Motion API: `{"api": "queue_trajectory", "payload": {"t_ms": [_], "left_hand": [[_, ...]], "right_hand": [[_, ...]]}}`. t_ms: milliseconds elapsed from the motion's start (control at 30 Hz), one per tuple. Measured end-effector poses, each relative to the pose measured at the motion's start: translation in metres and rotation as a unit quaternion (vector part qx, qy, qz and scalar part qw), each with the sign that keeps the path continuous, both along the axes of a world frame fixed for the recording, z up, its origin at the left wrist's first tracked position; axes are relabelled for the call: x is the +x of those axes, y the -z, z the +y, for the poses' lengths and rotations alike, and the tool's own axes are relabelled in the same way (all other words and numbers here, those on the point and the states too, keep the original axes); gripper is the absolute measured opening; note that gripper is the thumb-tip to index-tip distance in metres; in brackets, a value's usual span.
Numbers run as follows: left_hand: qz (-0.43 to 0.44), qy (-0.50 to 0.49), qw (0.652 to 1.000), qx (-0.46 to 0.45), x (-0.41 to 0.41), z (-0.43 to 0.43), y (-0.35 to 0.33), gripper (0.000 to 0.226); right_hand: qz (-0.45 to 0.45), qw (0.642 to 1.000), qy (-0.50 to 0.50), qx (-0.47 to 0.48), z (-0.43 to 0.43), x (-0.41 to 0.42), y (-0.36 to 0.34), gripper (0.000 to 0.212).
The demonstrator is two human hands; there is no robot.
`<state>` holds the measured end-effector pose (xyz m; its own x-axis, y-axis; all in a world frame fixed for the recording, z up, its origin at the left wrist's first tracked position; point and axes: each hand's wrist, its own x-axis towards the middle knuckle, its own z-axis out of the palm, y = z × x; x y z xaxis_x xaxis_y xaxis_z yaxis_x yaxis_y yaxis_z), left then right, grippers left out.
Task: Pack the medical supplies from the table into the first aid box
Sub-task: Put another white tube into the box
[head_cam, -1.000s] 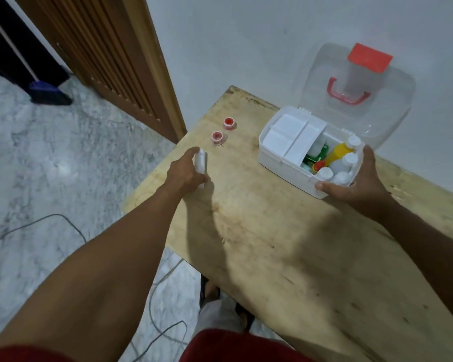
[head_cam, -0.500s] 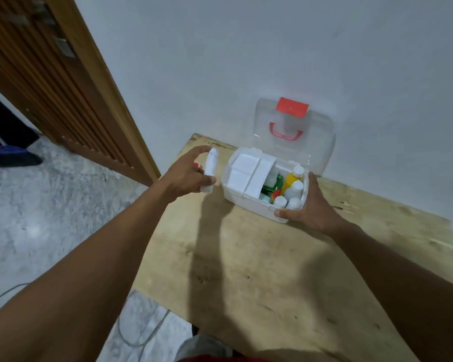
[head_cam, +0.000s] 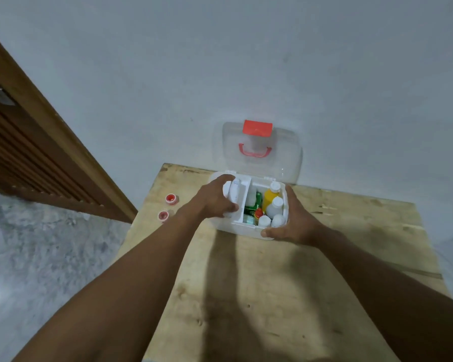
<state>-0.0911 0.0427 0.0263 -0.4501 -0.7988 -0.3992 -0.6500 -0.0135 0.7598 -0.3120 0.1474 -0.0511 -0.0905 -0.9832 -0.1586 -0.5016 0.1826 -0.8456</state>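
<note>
Head view: left hand (head_cam: 215,198) grasps a white tube (head_cam: 235,194) over the left tray of the open first aid box (head_cam: 242,228). Right hand (head_cam: 296,220) grips the box's right wall. Box stands on the wooden counter (head_cam: 324,283); two red-capped rolls (head_cam: 171,199) lie left, well apart.

Two bare forearms, no sleeves in view, left hand (head_cam: 215,198) and right hand (head_cam: 296,220) without rings, watch or gloves
</note>
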Motion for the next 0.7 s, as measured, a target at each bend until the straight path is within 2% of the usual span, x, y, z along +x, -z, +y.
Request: {"api": "queue_trajectory", "payload": {"t_ms": [133,267,400,700], "left_hand": [[-0.032,0.028,0.999,-0.017,-0.008,0.0,0.01,0.08],[-0.092,0.076,0.99,-0.07,-0.017,-0.004,0.015,0.076],[-0.123,0.082,0.985,-0.093,-0.024,-0.004,0.015,0.072],[-0.111,0.062,0.987,-0.102,-0.019,-0.007,0.023,0.076]], "right_hand": [[-0.005,1.0,0.008,-0.002,-0.001,0.002,0.001,0.124],[-0.004,1.0,0.014,-0.005,-0.001,0.003,0.001,0.123],[0.004,1.0,0.015,-0.005,-0.002,0.002,0.004,0.124],[0.008,1.0,0.004,-0.015,-0.003,0.002,0.005,0.12]]}}
